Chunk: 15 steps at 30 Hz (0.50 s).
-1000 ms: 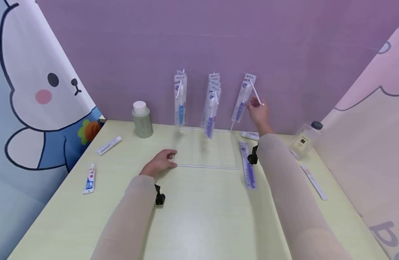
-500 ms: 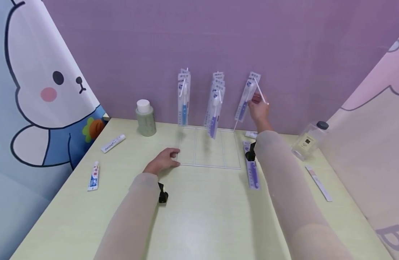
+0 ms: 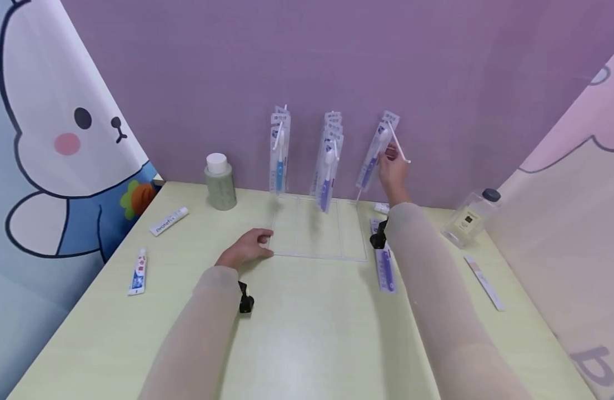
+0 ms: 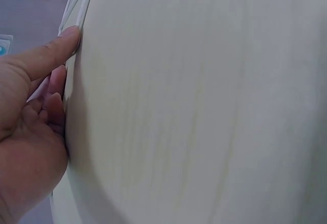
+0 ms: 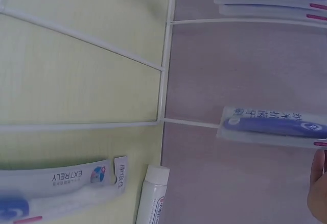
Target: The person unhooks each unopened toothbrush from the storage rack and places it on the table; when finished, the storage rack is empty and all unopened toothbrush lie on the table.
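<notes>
The right hand [image 3: 394, 173] has its fingertips against the right edge of a tilted toothbrush pack [image 5: 276, 127], which hangs from a white hook [image 3: 399, 143] just above the fingers; whether they pinch it or merely touch it cannot be told. Chinese characters run along the pack above its purple handle. The left hand [image 3: 246, 247] holds the wire rack [image 5: 163, 89] at its near left corner, thumb laid on the wire and fingers curled. Left of the right hand hang the middle packs [image 3: 327, 166] and, farther off, the left packs [image 3: 280, 161], their header print too small to read. Below the right hand lies a pack reading "EXTRELY" [image 5: 56, 183], with a white-capped tube [image 5: 153, 198] beside it. Left of the left hand are a tube lettered "Protefix" [image 3: 169, 222], a tube with red characters [image 3: 138, 272] and, farther back, a green bottle [image 3: 220, 183]. To the right of the right hand stands a clear bottle [image 3: 469, 219] with a pale label whose print is too small to read.
</notes>
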Each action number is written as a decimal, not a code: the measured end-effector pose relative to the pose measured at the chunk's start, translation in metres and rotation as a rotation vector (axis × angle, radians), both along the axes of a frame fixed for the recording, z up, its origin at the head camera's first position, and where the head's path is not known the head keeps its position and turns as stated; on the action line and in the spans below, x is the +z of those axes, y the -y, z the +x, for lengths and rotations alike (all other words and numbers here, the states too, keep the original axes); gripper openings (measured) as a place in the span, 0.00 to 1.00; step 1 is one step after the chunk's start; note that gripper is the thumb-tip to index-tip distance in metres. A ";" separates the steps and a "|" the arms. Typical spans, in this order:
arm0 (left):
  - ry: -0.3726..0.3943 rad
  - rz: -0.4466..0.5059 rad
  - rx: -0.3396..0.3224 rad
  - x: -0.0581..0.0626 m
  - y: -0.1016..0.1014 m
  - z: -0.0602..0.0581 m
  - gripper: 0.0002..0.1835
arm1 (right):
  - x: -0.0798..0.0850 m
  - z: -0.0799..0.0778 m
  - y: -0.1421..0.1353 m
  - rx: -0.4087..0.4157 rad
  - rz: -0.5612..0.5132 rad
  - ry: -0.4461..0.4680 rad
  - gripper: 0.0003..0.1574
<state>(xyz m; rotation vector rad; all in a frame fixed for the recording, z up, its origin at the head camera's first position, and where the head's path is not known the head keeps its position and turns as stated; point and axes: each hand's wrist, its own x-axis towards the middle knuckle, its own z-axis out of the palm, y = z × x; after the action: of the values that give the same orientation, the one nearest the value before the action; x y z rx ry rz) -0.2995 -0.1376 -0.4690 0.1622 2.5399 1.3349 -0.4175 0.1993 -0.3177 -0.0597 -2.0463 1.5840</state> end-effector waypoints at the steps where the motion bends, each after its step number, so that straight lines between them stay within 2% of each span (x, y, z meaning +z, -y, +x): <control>1: 0.000 0.004 -0.003 0.000 0.000 0.001 0.33 | 0.001 0.001 -0.001 -0.005 -0.009 -0.010 0.18; 6: -0.004 0.005 0.001 0.000 -0.003 0.001 0.33 | 0.005 0.007 -0.018 -0.038 0.007 0.013 0.20; 10: -0.009 -0.010 -0.009 -0.001 -0.003 0.001 0.33 | 0.010 0.014 -0.030 -0.011 0.010 0.055 0.23; 15: -0.014 -0.011 -0.019 -0.001 0.000 0.001 0.33 | 0.011 0.022 -0.047 0.020 -0.004 0.053 0.25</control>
<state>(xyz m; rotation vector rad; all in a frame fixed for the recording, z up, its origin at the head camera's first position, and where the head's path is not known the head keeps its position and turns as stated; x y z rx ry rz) -0.2981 -0.1379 -0.4702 0.1942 2.5505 1.3174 -0.3954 0.2467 -0.3070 -0.0831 -2.0907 1.6146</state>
